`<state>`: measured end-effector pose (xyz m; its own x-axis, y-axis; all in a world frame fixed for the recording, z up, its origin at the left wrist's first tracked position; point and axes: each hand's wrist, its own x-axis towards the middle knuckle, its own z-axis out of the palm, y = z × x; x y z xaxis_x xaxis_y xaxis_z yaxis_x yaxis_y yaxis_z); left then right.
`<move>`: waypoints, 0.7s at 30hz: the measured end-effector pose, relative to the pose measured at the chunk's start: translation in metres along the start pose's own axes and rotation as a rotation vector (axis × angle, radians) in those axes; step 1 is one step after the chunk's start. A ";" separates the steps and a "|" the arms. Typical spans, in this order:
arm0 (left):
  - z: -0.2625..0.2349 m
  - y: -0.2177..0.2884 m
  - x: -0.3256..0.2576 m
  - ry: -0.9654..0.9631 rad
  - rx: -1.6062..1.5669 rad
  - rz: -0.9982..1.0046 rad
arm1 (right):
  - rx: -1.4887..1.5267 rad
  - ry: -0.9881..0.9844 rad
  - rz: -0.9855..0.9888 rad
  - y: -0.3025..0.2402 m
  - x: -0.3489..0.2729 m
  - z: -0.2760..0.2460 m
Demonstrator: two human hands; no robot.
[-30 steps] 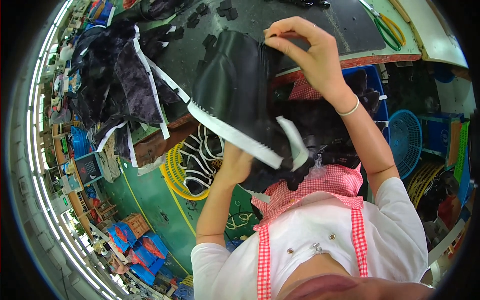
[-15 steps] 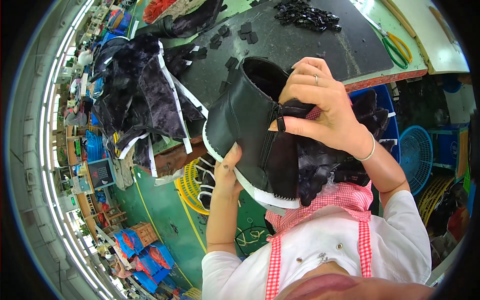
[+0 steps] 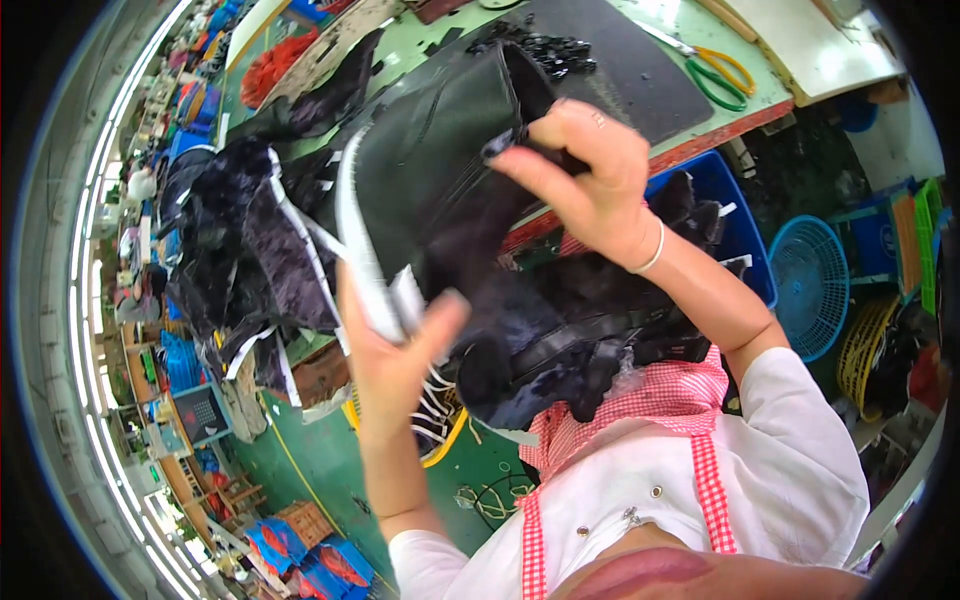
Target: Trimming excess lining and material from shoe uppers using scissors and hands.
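Note:
I hold a black leather boot upper (image 3: 430, 170) with a white edge strip up in front of me. My left hand (image 3: 395, 355) grips its lower white edge from below. At the top opening, my right hand (image 3: 590, 185) pinches the upper by its zipper side. More black furry-lined uppers (image 3: 560, 350) lie heaped in my lap over a red checked apron.
A pile of dark uppers (image 3: 240, 250) with white strips hangs off the table's left end. Green-handled scissors (image 3: 715, 70) and small black pieces (image 3: 540, 45) lie on the black mat. A blue crate (image 3: 730, 215) and a blue fan guard (image 3: 810, 285) stand at the right.
The boot upper has been turned and lifted closer, its white edge now running down the left side. My right hand shifted to the top opening; my left hand moved up along the white edge.

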<state>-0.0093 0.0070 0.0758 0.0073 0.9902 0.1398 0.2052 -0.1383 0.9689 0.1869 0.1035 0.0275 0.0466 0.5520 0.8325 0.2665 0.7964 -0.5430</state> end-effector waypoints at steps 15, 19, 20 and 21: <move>-0.047 -0.002 0.083 -0.224 1.130 0.494 | -1.181 -0.775 0.427 0.223 0.003 -0.200; -0.058 -0.006 0.084 -0.208 0.902 0.607 | -1.177 -0.747 0.585 0.217 0.010 -0.195; -0.059 -0.002 0.083 -0.258 0.854 0.656 | -0.950 -0.700 0.554 0.196 0.015 -0.180; -0.057 0.007 0.080 -0.258 0.854 0.649 | -0.731 -0.649 0.529 0.170 0.020 -0.165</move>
<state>-0.0633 0.0837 0.1049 0.5422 0.7233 0.4276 0.6963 -0.6716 0.2531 0.3921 0.2098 -0.0299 -0.1331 0.9740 0.1833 0.8753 0.2023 -0.4392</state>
